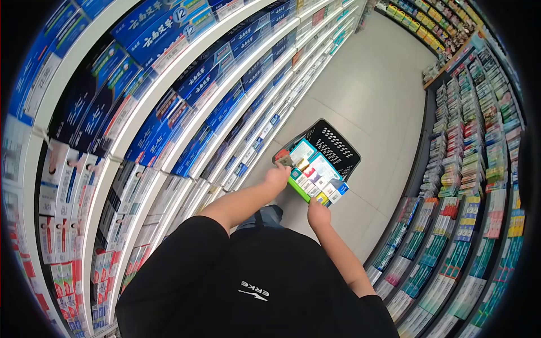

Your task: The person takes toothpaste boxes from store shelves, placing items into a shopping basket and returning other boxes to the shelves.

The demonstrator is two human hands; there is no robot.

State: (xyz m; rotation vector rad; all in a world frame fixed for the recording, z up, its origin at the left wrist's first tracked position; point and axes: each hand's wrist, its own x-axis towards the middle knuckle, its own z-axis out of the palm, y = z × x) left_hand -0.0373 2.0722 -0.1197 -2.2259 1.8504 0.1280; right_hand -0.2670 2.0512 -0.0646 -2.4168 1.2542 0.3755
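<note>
A black shopping basket [338, 132] with a perforated wall is in front of my body, at about knee height or lower. It is filled with several small boxed goods [315, 180], white, teal and yellow-green. A bright green strip [298, 190] runs along the near side; whether it is a handle or a box edge I cannot tell. My left hand [277, 177] is closed at the basket's near left corner, beside a reddish-brown pack [283, 158]. At the near right, my right hand [319, 213] is closed by the green strip's end. The fingers of both hands are partly hidden.
Tall white shelves [143, 84] with blue toothpaste boxes [160, 34] rise close on my left. On my right stand dark shelves [431, 248] of boxed goods and racks of hanging packs [451, 135]. The tiled aisle floor [360, 73] runs ahead between them.
</note>
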